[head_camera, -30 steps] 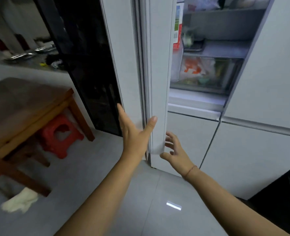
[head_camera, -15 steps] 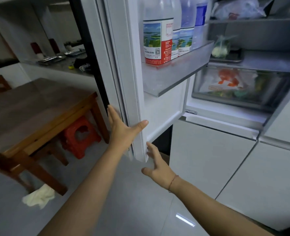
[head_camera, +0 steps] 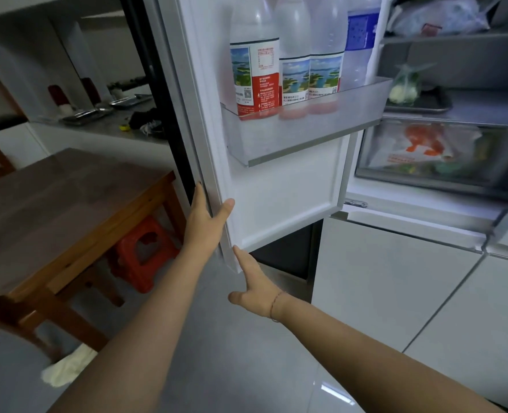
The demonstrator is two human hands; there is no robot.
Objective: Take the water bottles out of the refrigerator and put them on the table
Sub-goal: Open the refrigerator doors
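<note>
Several clear water bottles stand in the shelf (head_camera: 300, 132) of the open refrigerator door (head_camera: 285, 198). The nearest bottle (head_camera: 254, 70) has a red and landscape label; the farthest one (head_camera: 361, 34) has a blue label. My left hand (head_camera: 205, 225) grips the door's outer edge low down, thumb on the inner face, fingers behind. My right hand (head_camera: 255, 287) is flat and open, its fingertips touching the door's bottom corner. The wooden table (head_camera: 68, 198) stands at the left.
A red plastic stool (head_camera: 145, 254) sits under the table beside the door. A pale cloth (head_camera: 68, 368) lies on the tiled floor. Inside the refrigerator are a crisper drawer (head_camera: 434, 156) with bagged food and shelves above. A counter (head_camera: 106, 126) with metal trays runs behind the table.
The refrigerator door has swung wide open to the left, bringing the bottles in its shelf into view. Both hands have stayed at the door's lower edge.
</note>
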